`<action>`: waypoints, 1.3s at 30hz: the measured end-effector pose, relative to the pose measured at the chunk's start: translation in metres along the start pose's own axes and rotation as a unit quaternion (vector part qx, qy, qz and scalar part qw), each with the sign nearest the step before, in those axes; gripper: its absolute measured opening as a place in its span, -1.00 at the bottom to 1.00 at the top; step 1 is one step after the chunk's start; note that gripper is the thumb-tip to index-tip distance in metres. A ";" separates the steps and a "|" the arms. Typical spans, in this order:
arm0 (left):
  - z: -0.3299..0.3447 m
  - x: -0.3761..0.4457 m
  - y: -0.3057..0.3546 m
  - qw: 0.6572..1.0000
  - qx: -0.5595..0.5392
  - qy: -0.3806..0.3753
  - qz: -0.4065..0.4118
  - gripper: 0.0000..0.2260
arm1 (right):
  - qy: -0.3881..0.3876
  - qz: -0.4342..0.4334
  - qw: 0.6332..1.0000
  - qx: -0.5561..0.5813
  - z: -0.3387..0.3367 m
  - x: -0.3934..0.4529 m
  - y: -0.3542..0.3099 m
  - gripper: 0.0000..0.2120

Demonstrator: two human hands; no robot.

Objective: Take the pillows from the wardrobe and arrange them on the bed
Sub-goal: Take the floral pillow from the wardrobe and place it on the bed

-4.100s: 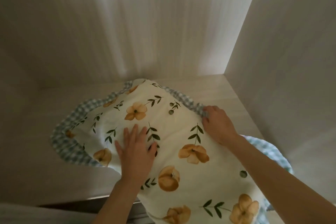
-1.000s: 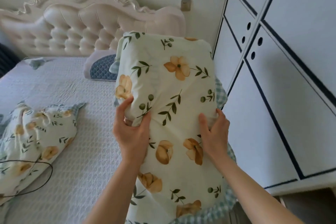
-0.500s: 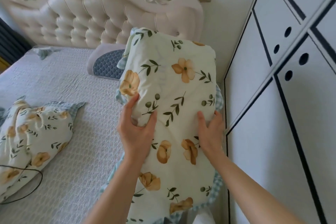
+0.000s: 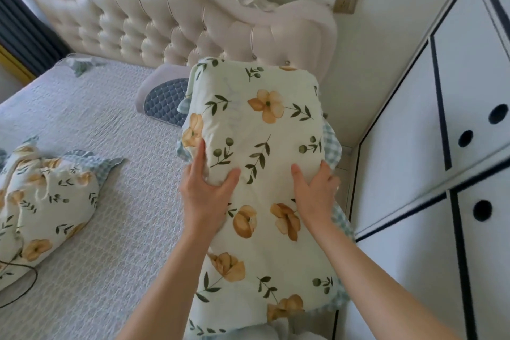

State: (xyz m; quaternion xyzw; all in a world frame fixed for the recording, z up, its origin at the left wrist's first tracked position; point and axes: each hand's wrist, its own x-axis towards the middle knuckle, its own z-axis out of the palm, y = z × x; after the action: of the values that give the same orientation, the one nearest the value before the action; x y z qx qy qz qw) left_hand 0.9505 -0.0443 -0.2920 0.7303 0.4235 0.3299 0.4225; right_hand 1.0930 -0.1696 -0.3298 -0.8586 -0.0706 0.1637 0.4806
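Both hands grip the flowered pillow (image 4: 259,174) and hold it upright in the air over the right edge of the bed (image 4: 91,124), below the headboard (image 4: 171,22). The left hand (image 4: 205,188) pinches its left side, and the right hand (image 4: 314,190) clasps its right side. A second pillow (image 4: 47,196) lies at the bed's left edge. To place this one well, it is probably best lowered flat at the head end, long side along the headboard, then smoothed. The blue cushion (image 4: 162,99) behind is partly hidden, so the free room there is unclear. The pillow's lower end is cut off, and the wardrobe (image 4: 455,146) shows only closed doors.
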 end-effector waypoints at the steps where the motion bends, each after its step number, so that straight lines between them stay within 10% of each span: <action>1: 0.007 0.011 -0.002 1.000 -0.009 0.003 -0.011 -0.22 | -0.005 0.011 1.000 -0.009 0.004 0.013 -0.004 -0.21; 15: 0.075 0.216 -0.029 0.984 -0.086 0.113 -0.104 -0.41 | -0.114 -0.024 0.989 -0.090 0.107 0.220 -0.098 -0.27; 28: 0.108 0.364 -0.042 0.993 -0.016 0.045 -0.105 -0.42 | -0.287 0.088 0.931 -0.206 0.183 0.350 -0.128 -0.26; 33: 0.133 0.412 -0.050 0.990 0.068 -0.006 -0.120 -0.42 | -0.298 -0.225 0.889 -0.266 0.199 0.416 -0.182 -0.18; 39: 0.160 0.468 -0.059 0.971 0.196 -0.060 -0.126 -0.39 | -0.329 -0.533 0.687 -0.369 0.241 0.493 -0.246 -0.07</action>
State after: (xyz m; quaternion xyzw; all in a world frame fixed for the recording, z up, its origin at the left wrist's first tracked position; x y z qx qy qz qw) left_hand 1.2628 0.3380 -0.3548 0.7582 0.5423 0.1402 0.3338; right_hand 1.4792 0.2913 -0.3427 -0.6755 -0.7246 0.1124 0.0778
